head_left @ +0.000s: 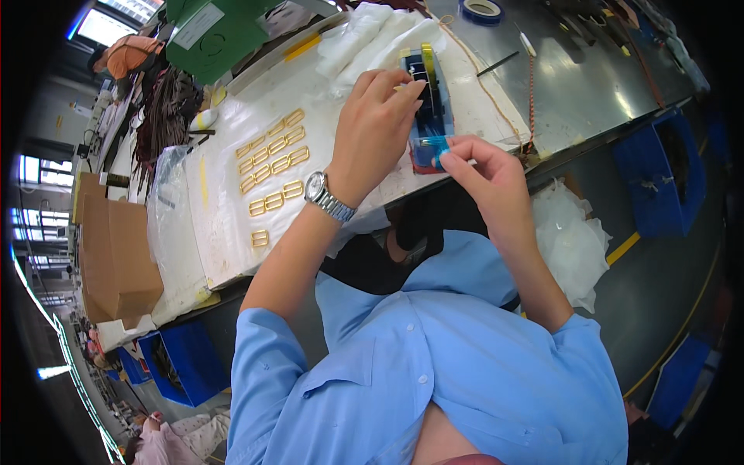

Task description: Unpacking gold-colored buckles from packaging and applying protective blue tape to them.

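Observation:
A tape dispenser [444,108] with a dark body and a yellow-rimmed roll stands at the table's near edge. My left hand [377,112], with a metal-banded watch on its wrist, reaches over the dispenser's left side. Its fingers are bent and drawn together beside the roll; whether they grip anything small is hidden. At the dispenser's near end, my right hand [484,167] pinches a clear blue strip of tape [428,146] between thumb and fingers. Gold-coloured metal slider buckles [274,164] lie in rows on the white table surface to the left.
White plastic wrapping [380,43] lies behind the dispenser. A green box [209,39] stands at the far left, a blue tape roll [480,11] at the back. Braided cord [532,101] hangs near the metal tabletop's edge [589,128]. Blue bins [659,174] sit below; another person [133,56] is far left.

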`<action>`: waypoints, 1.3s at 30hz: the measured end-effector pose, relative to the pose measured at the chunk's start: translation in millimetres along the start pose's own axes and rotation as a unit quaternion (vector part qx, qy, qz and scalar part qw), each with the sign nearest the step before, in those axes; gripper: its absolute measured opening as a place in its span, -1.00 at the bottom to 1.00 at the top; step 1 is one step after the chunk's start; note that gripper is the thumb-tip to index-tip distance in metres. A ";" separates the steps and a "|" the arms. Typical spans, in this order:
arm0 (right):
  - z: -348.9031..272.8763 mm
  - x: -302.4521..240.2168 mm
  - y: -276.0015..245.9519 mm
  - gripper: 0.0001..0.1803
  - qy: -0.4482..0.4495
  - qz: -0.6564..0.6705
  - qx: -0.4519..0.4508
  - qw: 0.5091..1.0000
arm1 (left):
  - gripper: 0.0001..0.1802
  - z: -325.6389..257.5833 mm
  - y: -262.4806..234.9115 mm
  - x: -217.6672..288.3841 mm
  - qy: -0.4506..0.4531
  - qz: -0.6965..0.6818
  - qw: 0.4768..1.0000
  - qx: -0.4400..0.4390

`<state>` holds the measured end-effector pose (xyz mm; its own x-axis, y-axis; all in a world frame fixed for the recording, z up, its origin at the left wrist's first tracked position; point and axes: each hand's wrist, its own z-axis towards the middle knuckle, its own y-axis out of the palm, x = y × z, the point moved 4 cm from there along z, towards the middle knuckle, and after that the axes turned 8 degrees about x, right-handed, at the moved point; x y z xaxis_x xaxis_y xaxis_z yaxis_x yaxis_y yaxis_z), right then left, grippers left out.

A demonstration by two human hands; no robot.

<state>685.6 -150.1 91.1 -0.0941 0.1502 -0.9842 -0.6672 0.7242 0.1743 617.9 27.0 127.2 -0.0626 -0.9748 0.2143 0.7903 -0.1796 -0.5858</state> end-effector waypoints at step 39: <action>-88.5 82.9 -6.6 -0.79 0.121 0.031 0.003 0.992 | -0.90 -187.3 -223.5 -76.5 -0.322 0.150 0.916 -0.188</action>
<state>616.8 -202.0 5.5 -0.3107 0.0294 -0.9500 -0.6493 0.7233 0.2348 331.9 116.9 95.4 0.5921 -0.7282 0.3451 0.4400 -0.0666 -0.8955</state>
